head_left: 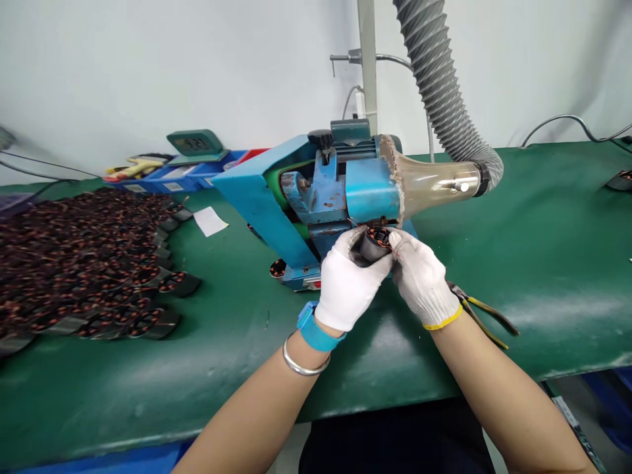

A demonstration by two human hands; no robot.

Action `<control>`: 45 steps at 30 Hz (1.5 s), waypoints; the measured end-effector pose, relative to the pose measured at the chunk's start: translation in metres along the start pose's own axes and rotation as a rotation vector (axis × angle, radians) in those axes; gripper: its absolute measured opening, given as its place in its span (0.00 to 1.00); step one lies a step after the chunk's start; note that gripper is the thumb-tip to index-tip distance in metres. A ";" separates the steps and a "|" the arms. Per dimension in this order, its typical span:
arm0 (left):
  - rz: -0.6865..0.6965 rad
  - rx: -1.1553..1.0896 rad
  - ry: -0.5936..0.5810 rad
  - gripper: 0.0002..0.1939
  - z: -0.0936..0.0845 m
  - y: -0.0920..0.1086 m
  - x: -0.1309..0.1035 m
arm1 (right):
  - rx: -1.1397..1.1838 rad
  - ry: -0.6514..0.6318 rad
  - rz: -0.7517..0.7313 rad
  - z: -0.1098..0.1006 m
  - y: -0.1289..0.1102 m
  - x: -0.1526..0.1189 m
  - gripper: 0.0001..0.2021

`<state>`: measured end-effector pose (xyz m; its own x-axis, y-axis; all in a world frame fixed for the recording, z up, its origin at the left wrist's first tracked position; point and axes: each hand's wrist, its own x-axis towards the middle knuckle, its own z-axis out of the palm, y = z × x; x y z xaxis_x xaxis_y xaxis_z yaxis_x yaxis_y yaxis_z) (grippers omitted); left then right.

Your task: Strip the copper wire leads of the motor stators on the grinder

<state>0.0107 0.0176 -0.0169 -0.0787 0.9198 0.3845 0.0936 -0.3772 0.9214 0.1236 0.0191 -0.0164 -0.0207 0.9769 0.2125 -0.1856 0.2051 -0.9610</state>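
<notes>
A dark cylindrical motor stator (pixel 375 243) with copper windings is held in front of a blue belt-driven machine (pixel 372 187). My left hand (pixel 349 280), in a white glove, wraps around the stator's side and underside. At the stator's upper right edge, the gloved fingers of my right hand (pixel 419 270) pinch together, with thin wire ends showing by the fingertips. The stator's top faces up, close to the machine's lower front edge; whether they touch I cannot tell. Pliers (pixel 481 309) with yellow and black handles lie right of my right hand.
Many stators (pixel 83 257) crowd the left of the green table (pixel 222 368). Behind them stand blue bins (pixel 182 176) and a digital clock (pixel 195 143). A grey ribbed hose (pixel 439 79) joins the machine's clear funnel (pixel 434 184). A paper slip (pixel 210 222) lies left of the machine.
</notes>
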 end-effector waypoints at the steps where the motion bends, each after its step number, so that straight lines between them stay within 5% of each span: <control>1: 0.001 -0.004 -0.002 0.25 0.000 -0.001 -0.001 | -0.012 0.013 0.010 0.000 -0.001 -0.002 0.18; 6: 0.012 -0.006 0.010 0.24 -0.003 0.001 -0.011 | -0.207 0.011 -0.063 0.000 -0.004 -0.018 0.17; 11: -0.035 -0.002 0.004 0.23 -0.029 0.008 -0.035 | -0.359 -0.179 -0.256 0.002 -0.009 -0.036 0.15; 14: -0.144 0.138 0.003 0.24 -0.070 0.000 -0.059 | -0.390 -0.300 -0.250 0.004 -0.014 -0.043 0.14; 18: -0.317 0.617 0.091 0.25 -0.148 -0.021 -0.091 | -0.489 -0.264 -0.136 0.005 -0.017 -0.045 0.12; 21: -0.414 1.058 0.321 0.33 -0.197 -0.028 -0.102 | -0.470 -0.261 -0.056 0.006 -0.016 -0.046 0.12; 23: -0.309 1.286 0.525 0.41 -0.211 -0.027 -0.099 | -0.469 -0.259 -0.039 0.007 -0.015 -0.046 0.11; 25: -0.215 1.293 0.567 0.44 -0.208 -0.027 -0.088 | -0.500 -0.254 -0.042 0.009 -0.014 -0.047 0.11; 30: -0.368 0.765 0.102 0.44 -0.174 -0.052 -0.026 | -0.706 -0.275 -0.123 0.010 -0.006 -0.045 0.11; 35: -0.251 0.475 -0.024 0.34 -0.169 -0.092 0.025 | -0.898 -0.410 -0.196 0.012 0.003 -0.043 0.13; 40: -0.182 0.483 0.163 0.30 -0.173 -0.082 -0.002 | -0.930 -0.471 -0.201 0.016 0.003 -0.045 0.14; 45: 0.058 0.465 0.241 0.28 -0.145 -0.038 -0.052 | -0.840 -0.554 -0.070 0.024 0.000 -0.051 0.17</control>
<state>-0.1327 -0.0310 -0.0640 -0.2812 0.8270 0.4868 0.5306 -0.2887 0.7969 0.1015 -0.0323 -0.0227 -0.5298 0.8396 0.1199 0.5442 0.4450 -0.7112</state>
